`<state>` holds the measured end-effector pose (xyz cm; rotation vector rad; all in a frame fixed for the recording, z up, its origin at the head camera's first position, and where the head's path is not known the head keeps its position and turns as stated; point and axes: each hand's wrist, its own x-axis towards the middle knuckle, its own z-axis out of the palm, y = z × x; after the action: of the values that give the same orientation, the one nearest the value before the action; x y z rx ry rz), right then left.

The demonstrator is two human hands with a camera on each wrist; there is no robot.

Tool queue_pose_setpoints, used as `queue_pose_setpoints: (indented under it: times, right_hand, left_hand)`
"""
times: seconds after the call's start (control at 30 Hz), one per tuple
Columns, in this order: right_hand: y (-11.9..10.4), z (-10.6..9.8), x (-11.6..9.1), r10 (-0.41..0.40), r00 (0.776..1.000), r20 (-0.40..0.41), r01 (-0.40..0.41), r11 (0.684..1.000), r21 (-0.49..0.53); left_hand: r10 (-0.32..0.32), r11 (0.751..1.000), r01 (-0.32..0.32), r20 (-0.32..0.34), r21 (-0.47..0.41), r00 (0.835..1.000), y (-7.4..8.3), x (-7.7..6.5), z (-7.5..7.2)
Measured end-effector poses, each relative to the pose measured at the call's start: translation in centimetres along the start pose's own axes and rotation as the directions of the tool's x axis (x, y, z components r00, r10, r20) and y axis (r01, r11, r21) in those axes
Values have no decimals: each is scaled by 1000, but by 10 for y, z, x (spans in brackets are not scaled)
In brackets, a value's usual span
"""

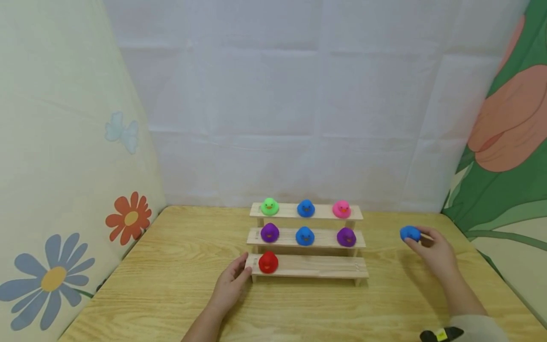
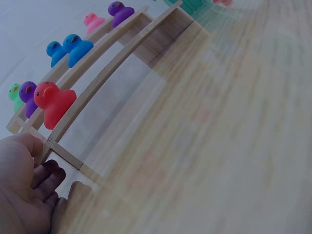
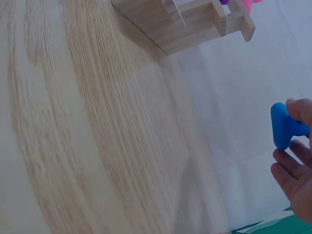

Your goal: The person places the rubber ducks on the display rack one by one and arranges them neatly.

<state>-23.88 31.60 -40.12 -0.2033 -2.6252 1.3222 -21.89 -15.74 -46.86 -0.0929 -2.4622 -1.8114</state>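
A blue rubber duck [image 1: 410,233] is pinched between the thumb and fingers of my right hand [image 1: 436,251], held above the table to the right of a three-step wooden rack [image 1: 316,267]. My left hand [image 1: 231,285] grips the left end of the rack's lowest step. On that step, close to the hand, sits a red duck [image 1: 268,262]. The middle step carries a purple duck [image 1: 269,232], a blue one [image 1: 305,236] and another purple one [image 1: 346,237]. Along the top step are a green duck [image 1: 269,206], a blue duck [image 1: 306,208] and a pink duck [image 1: 342,209].
The rack stands on a wood-grain table [image 1: 171,266]. Behind it hangs a white cloth [image 1: 273,118]. Printed panels with flowers flank the table, one at the left [image 1: 77,166] and one at the right [image 1: 513,190].
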Motion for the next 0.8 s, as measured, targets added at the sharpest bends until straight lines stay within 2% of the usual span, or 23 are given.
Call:
queue_pose_setpoints:
  times: [0.33,0.57,0.8]
  right_hand:
    - [-12,11,-9,-34,999,4,34,998,53]
    - [-18,19,-15,-100,995,-14,101,993,59]
    - [-30,26,-23,-85,996,7,84,994,69]
  left_hand:
    - [7,1000,-7,-13,23,1000,0,0,1]
    - [1,1000,-1,-15,28,1000,0,0,1]
    - [10,1000,-10,-13,16,1000,0,1,1]
